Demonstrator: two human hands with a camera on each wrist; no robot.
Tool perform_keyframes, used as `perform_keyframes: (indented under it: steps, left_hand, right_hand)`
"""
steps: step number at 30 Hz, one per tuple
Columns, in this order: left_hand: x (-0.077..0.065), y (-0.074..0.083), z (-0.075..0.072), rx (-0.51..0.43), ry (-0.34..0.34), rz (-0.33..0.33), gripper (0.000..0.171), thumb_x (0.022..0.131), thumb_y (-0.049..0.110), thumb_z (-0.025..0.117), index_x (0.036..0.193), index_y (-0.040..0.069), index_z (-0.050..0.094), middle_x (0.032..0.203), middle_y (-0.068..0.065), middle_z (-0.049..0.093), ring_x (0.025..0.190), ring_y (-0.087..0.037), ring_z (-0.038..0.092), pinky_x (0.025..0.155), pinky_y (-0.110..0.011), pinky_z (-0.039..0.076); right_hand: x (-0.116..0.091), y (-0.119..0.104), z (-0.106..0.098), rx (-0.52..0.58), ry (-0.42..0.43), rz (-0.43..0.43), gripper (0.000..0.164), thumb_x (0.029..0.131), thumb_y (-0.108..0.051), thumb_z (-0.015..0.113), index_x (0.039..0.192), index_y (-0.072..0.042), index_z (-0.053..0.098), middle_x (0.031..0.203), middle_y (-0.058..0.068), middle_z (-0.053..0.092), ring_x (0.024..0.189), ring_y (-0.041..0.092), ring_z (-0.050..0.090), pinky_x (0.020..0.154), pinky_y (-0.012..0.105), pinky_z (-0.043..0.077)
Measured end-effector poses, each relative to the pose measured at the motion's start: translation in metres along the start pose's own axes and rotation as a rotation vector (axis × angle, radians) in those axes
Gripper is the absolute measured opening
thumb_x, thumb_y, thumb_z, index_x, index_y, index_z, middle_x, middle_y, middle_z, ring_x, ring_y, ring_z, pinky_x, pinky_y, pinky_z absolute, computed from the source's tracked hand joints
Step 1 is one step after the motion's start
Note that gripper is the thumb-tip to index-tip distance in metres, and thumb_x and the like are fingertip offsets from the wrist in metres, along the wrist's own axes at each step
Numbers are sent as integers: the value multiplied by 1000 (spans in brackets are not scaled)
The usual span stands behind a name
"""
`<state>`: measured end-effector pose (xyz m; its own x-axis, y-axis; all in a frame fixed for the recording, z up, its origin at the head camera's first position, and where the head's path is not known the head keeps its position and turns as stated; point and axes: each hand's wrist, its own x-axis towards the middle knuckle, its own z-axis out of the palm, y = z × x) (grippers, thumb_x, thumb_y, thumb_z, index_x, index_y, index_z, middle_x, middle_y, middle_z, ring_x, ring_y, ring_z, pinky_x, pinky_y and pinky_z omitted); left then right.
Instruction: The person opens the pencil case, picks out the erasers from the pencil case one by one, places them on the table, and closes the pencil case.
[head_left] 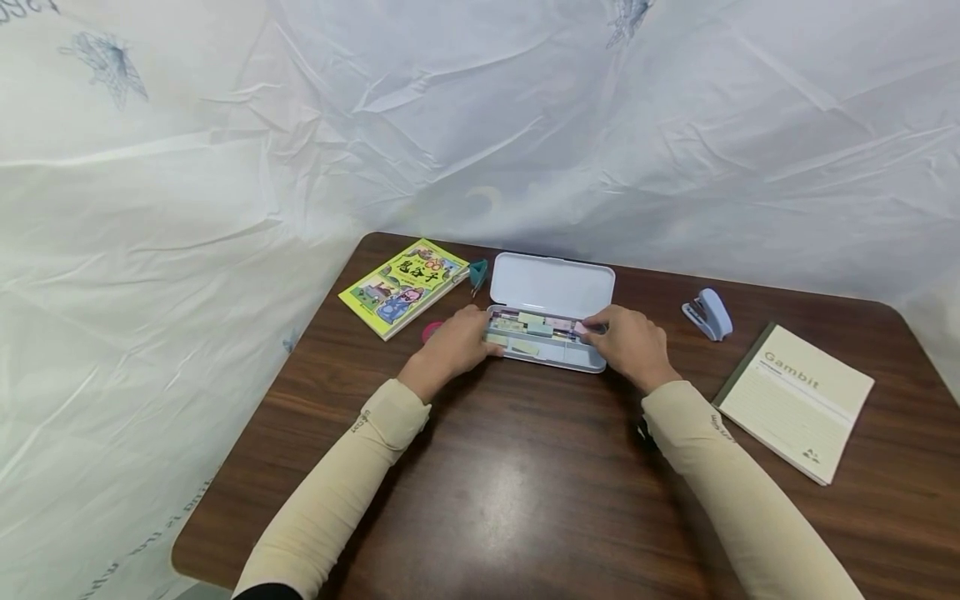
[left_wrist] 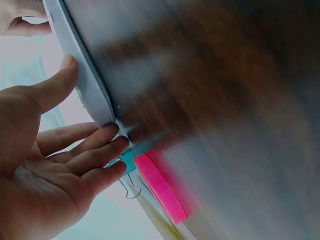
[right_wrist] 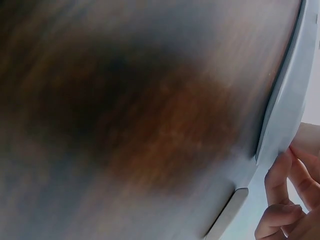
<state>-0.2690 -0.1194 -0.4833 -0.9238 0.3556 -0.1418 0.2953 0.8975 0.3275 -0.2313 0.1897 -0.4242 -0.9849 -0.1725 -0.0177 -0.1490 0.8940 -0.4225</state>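
Note:
An open pencil case [head_left: 552, 284] lies near the back of the table, its pale lid tilted up behind. Yellow, pink and blue small blocks [head_left: 539, 330] and some pens lie in its tray. My left hand [head_left: 455, 337] holds the case's left end, thumb [left_wrist: 70, 67] on the front wall and fingers around the corner. At the right end, my right hand [head_left: 632, 341] pinches a small pale pink block [head_left: 581, 329] over the tray. That block [right_wrist: 308, 136] shows partly between the fingertips in the right wrist view.
A yellow book [head_left: 405, 287] and a teal binder clip [head_left: 477, 273] lie left of the case. A pink ring-shaped roll [left_wrist: 161, 187] is beside my left hand. To the right are a light blue stapler [head_left: 708, 314] and a Gambit notebook [head_left: 797, 400]. White sheeting [head_left: 480, 125] hangs behind the table.

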Motion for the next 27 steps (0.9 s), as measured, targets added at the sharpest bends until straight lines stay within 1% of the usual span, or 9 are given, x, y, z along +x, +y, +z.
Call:
perform_keyframes:
  steps: [3, 11, 16, 21, 24, 27]
  left_hand:
    - [-1, 1, -1, -4, 3, 1, 67, 103, 55, 84, 147, 6, 70, 122, -5, 70, 110, -19, 63, 105, -42, 60]
    - [-1, 1, -1, -14, 8, 2, 65, 103, 55, 85, 145, 7, 71, 120, -5, 70, 109, -19, 62, 103, -43, 60]
    - [-1, 2, 0, -5, 2, 2, 65, 103, 55, 84, 143, 6, 71, 120, -5, 69, 109, -20, 62, 101, -43, 60]
    - [1, 2, 1, 2, -4, -5, 67, 103, 55, 85, 146, 6, 69, 121, -5, 69, 109, -20, 62, 103, -43, 60]
    - [2, 1, 2, 9, -4, -6, 68, 103, 55, 85, 147, 6, 69, 121, -5, 69, 110, -20, 63, 104, -43, 60]
    - [3, 1, 2, 13, -6, -5, 69, 102, 56, 85, 148, 5, 69, 122, -6, 70, 111, -19, 62, 105, -43, 60]
  right_hand:
    - [0, 0, 0, 3, 2, 5, 37, 110, -34, 78, 137, -10, 84, 147, 20, 77, 118, 42, 76, 85, 60, 56]
    - [0, -1, 0, 16, -5, 13, 35, 111, -34, 78, 136, -10, 84, 149, 22, 76, 122, 43, 74, 89, 62, 57]
    - [-2, 0, 0, 33, -3, 2, 35, 111, -33, 77, 135, -10, 84, 148, 22, 75, 126, 45, 74, 92, 65, 57]
    - [-5, 4, 0, 87, 17, -13, 32, 112, -28, 76, 136, -8, 83, 145, 22, 75, 125, 44, 73, 99, 70, 58]
    - [-6, 7, 0, 136, 32, -9, 32, 112, -25, 76, 136, -5, 81, 144, 23, 74, 122, 42, 71, 102, 68, 57]
    - [-6, 9, 0, 192, 38, -5, 32, 112, -22, 75, 137, -1, 80, 144, 25, 72, 115, 39, 67, 99, 60, 57]
